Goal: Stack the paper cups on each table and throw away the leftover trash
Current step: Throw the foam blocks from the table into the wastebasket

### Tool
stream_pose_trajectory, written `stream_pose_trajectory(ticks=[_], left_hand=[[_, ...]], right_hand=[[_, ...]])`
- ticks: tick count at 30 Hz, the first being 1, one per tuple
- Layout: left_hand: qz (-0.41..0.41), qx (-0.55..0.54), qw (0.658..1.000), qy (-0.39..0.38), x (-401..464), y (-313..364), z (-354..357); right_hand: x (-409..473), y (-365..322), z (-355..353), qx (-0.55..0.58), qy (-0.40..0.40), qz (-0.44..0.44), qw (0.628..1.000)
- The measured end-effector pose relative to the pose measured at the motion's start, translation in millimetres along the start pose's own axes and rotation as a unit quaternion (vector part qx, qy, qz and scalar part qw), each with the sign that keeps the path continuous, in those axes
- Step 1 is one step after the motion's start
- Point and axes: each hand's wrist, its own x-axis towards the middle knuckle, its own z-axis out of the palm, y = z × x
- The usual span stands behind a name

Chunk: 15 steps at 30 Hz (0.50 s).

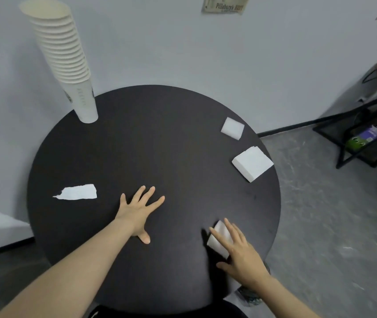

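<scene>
— Talk me through it. Where are your hands?

— My left hand [140, 211] lies flat on the round black table [171, 138], fingers spread and straight, holding nothing. My right hand [240, 253] is at the near right edge, fingers straight and laid over a folded white napkin [218, 243], thumb low beside it. I'm touching it, not pinching it.

— And the cups?

— All nested in one tall stack of paper cups [68, 63] at the far left rim of the table, leaning left toward the wall.

— What's left on the tabletop?

— A torn scrap of white paper [77, 192] just left of my left hand, not touching it. On the right side, a thick pile of white napkins [252, 163] near the edge, and a smaller white folded napkin [232, 128] beyond it, well apart from both hands.

— Anything off the table?

— A black metal rack [353, 154] on the grey floor to the right, with a purple and green bag [364, 137] inside it.
</scene>
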Motion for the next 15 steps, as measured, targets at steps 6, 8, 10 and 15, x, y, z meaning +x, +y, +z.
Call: stream_pose_trajectory(ticks=[6,8,10,15], left_hand=[[-0.009,0.027,1.000,0.009,-1.7,4.2,-3.5],[-0.007,0.048,0.999,0.016,-5.2,5.5,-2.5],[0.007,0.061,0.997,0.045,-7.4,4.5,1.1],[-0.088,-0.019,0.968,0.234,-31.4,-56.6,15.6]], right_hand=[[24.6,-6.2,2.3,-0.018,0.033,-0.035,0.999],[30.0,-8.5,1.5,-0.017,0.027,-0.040,0.999],[31.5,-8.0,1.5,-0.019,0.023,-0.037,0.999],[33.4,-16.0,0.3,-0.017,0.025,-0.018,0.999]])
